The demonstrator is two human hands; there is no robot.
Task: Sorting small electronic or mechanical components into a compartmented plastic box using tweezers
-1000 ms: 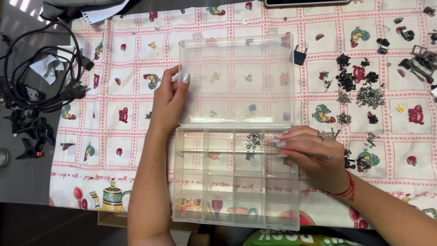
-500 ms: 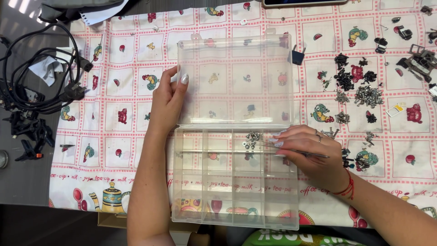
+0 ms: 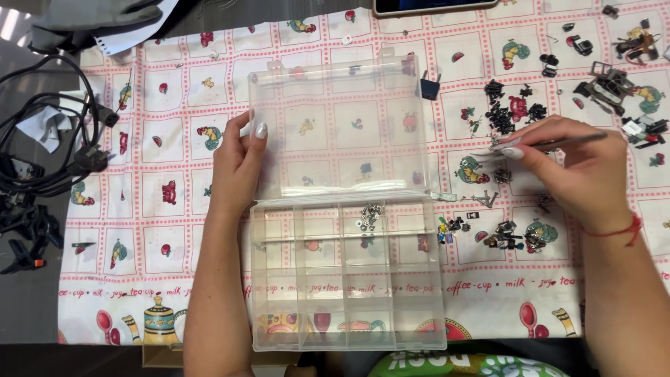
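**Clear organiser box open on a patterned cloth**

A worktop [image 3: 28,307] of grey surface carries a white cloth [image 3: 167,139] with red dotted squares and small printed fruits, cups and teapots. Off the cloth's left edge lies a tangle of black cables [image 3: 49,146]; a grey fabric bundle [image 3: 98,17] sits at the top left, and the edge of a dark flat device [image 3: 433,5] shows at the top. Little of the room shows beyond this.

The clear plastic compartment box [image 3: 349,279] lies at the middle of the cloth, close to the near edge, its hinged lid [image 3: 342,126] folded back flat away from the person. The base is split into rows of small cells; a cluster of tiny metal screws [image 3: 368,215] lies in one cell of the row nearest the hinge, and the other cells look bare.

The left hand [image 3: 237,164] rests against the lid's left edge, fingers loosely curled on the rim, gripping nothing else. The right hand [image 3: 579,167], to the right of the box, has its fingers pinched closed on slim metal tweezers [image 3: 551,144], whose tips point toward a heap of small dark parts [image 3: 509,112]. More loose parts [image 3: 509,234] lie just beside the box's right side.
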